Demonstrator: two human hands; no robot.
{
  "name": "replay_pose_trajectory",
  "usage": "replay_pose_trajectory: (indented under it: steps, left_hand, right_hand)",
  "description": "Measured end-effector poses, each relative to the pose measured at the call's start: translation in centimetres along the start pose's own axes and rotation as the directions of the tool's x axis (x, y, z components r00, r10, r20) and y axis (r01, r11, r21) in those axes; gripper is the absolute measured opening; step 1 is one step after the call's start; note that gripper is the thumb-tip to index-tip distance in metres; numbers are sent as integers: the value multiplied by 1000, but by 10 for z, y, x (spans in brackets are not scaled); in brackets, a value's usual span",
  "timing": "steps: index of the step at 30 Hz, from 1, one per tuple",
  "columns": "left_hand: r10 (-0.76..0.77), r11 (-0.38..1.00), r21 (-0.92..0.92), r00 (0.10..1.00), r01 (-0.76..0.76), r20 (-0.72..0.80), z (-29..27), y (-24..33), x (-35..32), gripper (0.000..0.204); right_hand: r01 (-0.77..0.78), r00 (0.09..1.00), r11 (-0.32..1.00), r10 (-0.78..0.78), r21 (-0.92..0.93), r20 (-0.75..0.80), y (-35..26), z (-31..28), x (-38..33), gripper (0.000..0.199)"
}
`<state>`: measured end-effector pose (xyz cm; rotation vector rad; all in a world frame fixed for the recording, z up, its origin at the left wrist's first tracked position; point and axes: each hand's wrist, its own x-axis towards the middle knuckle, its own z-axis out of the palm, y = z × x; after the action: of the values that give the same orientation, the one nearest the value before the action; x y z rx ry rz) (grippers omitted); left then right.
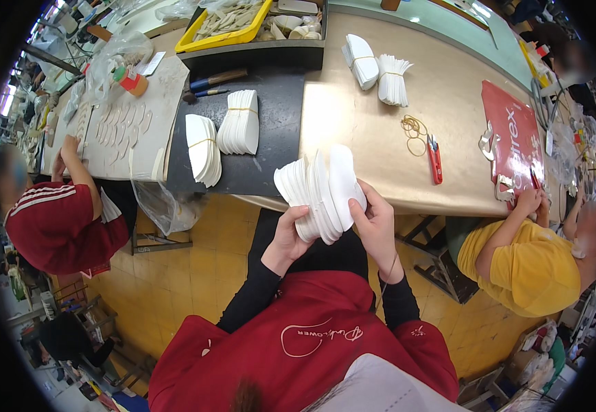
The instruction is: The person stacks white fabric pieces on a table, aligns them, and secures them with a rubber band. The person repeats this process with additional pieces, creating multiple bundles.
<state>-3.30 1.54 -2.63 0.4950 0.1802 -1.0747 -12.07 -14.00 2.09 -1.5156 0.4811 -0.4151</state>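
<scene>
A fanned stack of white shoe-insole-shaped pieces [318,192] is held up between my two hands, just off the table's near edge. My left hand [289,237] grips the stack from its left side, thumb laid across the edges. On the other side my right hand [375,223] pinches the rightmost piece, thumb on its face. Two banded bundles of like white pieces [204,150] [239,122] lie on the black mat to the left. Two more bundles [363,63] [393,80] rest farther off on the tan tabletop.
Loose rubber bands [414,130] and red-handled thread snips [435,161] lie right of my hands. A yellow tray [226,38] of small pieces stands at the back, near a hammer [219,79]. Co-workers sit at left, in red [71,223], and at right, in yellow [528,264].
</scene>
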Motion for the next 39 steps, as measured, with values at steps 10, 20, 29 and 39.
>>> replay_pose_trajectory:
  steps: [10, 20, 29, 39]
  left_hand:
    - [12, 999, -45, 1000, -13, -4, 2, -2, -3, 64]
    - [42, 999, 13, 998, -43, 56, -6, 8, -2, 68]
    - [110, 993, -61, 981, -102, 159, -6, 9, 2, 73]
    - [104, 993, -67, 981, -94, 161, -12, 10, 0, 73]
  right_hand:
    - [372, 917, 793, -393, -483, 62, -11, 16, 4, 40]
    - [557, 830, 548, -359, -624, 427, -20, -5, 13, 47]
    - [341, 898, 819, -429, -461, -99, 9, -30, 29, 57]
    - [-83, 883, 404, -394, -911, -255, 56, -75, 50, 43]
